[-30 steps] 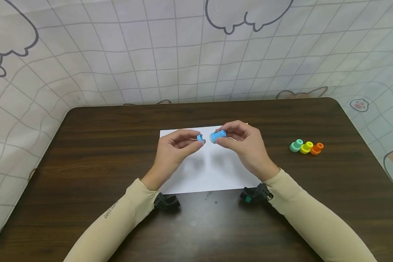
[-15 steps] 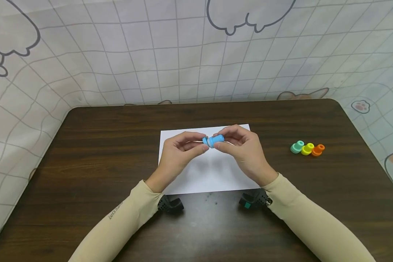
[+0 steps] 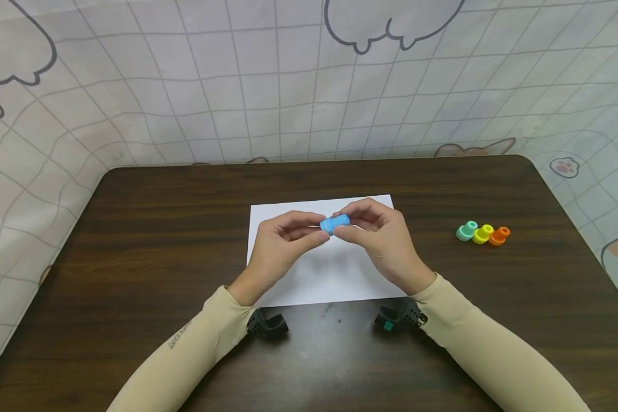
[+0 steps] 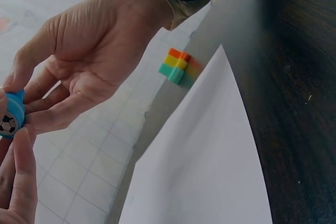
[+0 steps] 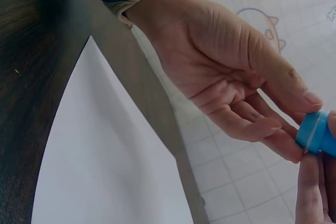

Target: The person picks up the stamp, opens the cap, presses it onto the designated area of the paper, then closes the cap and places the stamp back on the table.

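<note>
A small blue toy stamp [image 3: 336,223] is held between both hands above a sheet of white paper [image 3: 335,274]. My left hand [image 3: 280,243] pinches its blue cap between thumb and fingers. From the other side, the thumb and fingers of my right hand [image 3: 383,237] grip the narrower handle end. Cap and body meet, with a thin pale line around the joint in the right wrist view [image 5: 315,132]. A soccer ball picture [image 4: 8,123] shows on the cap's end in the left wrist view.
Teal [image 3: 466,231], yellow [image 3: 483,234] and orange [image 3: 499,236] stamps stand side by side on the dark wooden table [image 3: 159,240], to the right of the paper. Behind the table hangs a pale gridded cloth [image 3: 298,97] with cartoon drawings.
The hands have come together; the separate blue cap and stamp body now meet. A small gap between them half a second ago has closed. The three other stamps have stayed put.
</note>
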Tool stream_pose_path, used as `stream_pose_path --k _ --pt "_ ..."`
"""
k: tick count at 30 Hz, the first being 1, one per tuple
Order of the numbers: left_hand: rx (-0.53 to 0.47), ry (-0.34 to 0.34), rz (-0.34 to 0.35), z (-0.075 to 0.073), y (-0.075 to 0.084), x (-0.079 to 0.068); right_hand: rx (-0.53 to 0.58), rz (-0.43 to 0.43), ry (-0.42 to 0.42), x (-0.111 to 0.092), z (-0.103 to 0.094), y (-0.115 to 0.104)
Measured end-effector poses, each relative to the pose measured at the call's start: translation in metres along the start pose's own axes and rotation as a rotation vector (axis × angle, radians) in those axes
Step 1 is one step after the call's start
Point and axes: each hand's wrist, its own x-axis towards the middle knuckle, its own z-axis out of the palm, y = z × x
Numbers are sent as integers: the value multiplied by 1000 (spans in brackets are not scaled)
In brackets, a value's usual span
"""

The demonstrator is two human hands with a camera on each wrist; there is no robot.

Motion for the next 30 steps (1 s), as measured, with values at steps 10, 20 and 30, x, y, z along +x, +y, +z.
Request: stream_pose_path --k 10,20,30 --pt "-44 1 16 -1 4 -3 24 -16 -3 -2 2 1" --pt "-62 -12 48 1 8 -5 25 -30 27 -6 5 -2" --pt "-19 -24 54 -2 10 -6 -20 -139 26 -10 6 0"
